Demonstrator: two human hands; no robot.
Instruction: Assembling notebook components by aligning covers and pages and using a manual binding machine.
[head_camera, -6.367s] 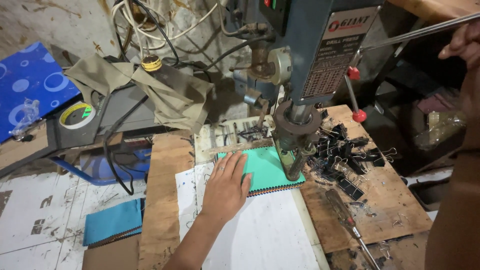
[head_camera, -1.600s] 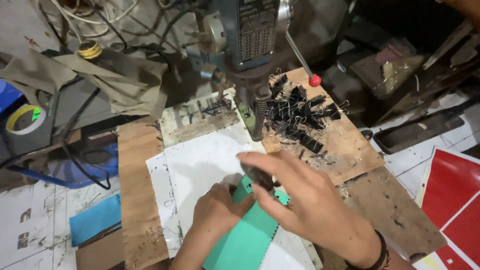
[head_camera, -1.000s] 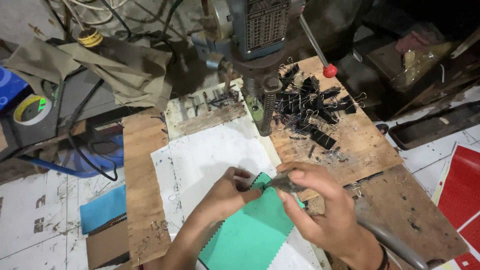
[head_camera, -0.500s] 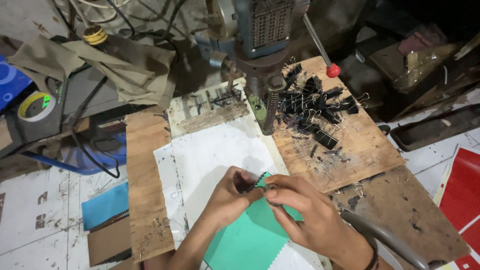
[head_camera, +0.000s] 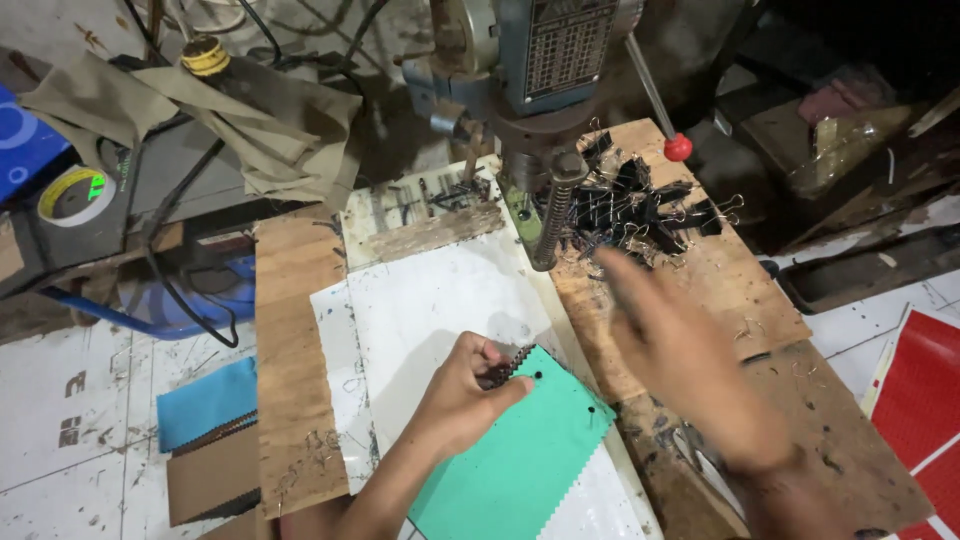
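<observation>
Now left hand (head_camera: 462, 398) pinching green swatch stack (head_camera: 525, 455), right hand (head_camera: 690, 370) hovering

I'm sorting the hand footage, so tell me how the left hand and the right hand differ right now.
The left hand is sharp in the picture and pinches the corner of the green swatch stack; the right hand is blurred and holds nothing that can be seen. The left hand's fingers are curled shut; the right hand's are stretched out, pointing toward the black binder clips. Both are bare and over the workbench.
</observation>
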